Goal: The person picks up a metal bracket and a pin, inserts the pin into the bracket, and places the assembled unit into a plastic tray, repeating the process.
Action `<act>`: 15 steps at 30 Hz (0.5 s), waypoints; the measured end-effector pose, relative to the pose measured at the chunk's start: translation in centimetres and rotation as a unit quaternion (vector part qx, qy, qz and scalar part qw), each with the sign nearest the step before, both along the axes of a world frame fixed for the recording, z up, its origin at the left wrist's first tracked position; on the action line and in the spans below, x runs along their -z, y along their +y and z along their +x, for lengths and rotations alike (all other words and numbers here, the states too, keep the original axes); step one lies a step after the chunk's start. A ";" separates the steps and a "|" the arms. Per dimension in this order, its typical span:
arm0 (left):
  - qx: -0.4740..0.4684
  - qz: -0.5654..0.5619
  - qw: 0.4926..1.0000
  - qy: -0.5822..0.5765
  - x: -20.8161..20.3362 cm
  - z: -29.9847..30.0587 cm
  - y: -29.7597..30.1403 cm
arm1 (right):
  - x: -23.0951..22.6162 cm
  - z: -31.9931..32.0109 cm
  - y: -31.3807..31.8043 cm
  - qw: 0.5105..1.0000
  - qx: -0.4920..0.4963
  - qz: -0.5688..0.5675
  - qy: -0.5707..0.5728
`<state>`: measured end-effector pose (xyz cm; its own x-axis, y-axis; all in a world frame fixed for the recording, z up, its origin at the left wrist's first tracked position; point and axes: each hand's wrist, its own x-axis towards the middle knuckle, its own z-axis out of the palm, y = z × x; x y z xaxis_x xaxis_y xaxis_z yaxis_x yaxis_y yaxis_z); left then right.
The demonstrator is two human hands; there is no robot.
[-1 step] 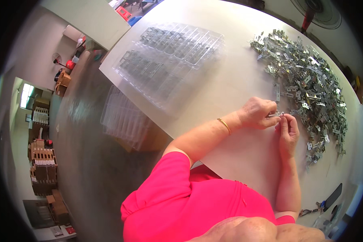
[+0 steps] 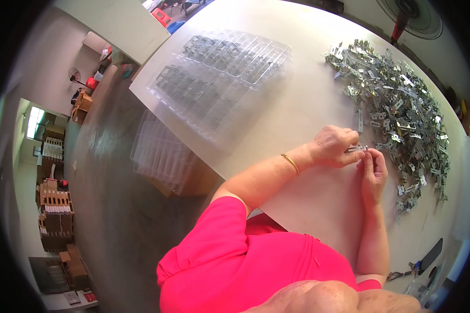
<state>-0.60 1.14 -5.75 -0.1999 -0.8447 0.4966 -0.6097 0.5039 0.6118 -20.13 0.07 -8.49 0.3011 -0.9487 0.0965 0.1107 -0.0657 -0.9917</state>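
A pale tabletop [image 2: 297, 115] is bounded at lower left by a slanting edge, crossed by the left arm; a broad stretch of it is seen between clear plastic trays [image 2: 230, 107] and a heap of metal parts [image 2: 404, 112] at right. A small metal piece [image 2: 355, 149] is pinched between the fingertips of the left hand [image 2: 333, 146] and right hand [image 2: 374, 175], just left of the heap. Any markings are too small to be read.
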 end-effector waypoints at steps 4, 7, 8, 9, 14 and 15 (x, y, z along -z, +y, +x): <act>-0.074 -0.094 0.991 -0.053 -1.9 1.2 0.2 | -0.1 0.5 -0.1 1.000 -0.005 0.018 0.000; -0.122 -0.112 0.984 -0.065 -5.5 2.5 1.0 | 0.1 0.0 -0.3 0.999 -0.006 0.029 -0.025; -0.145 -0.128 0.978 -0.072 -6.0 3.7 1.8 | -0.1 0.2 -0.2 0.999 -0.008 0.029 -0.024; -0.165 -0.145 0.973 -0.077 -6.5 5.1 2.5 | -0.2 0.3 -0.3 0.999 -0.007 0.029 -0.021; -0.327 -0.117 0.913 -0.212 -9.2 12.7 7.3 | -0.3 0.3 -0.4 1.000 0.006 0.030 -0.003; -0.365 -0.100 0.894 -0.239 -9.4 14.3 8.5 | -0.2 0.4 -0.4 1.000 0.004 0.027 0.001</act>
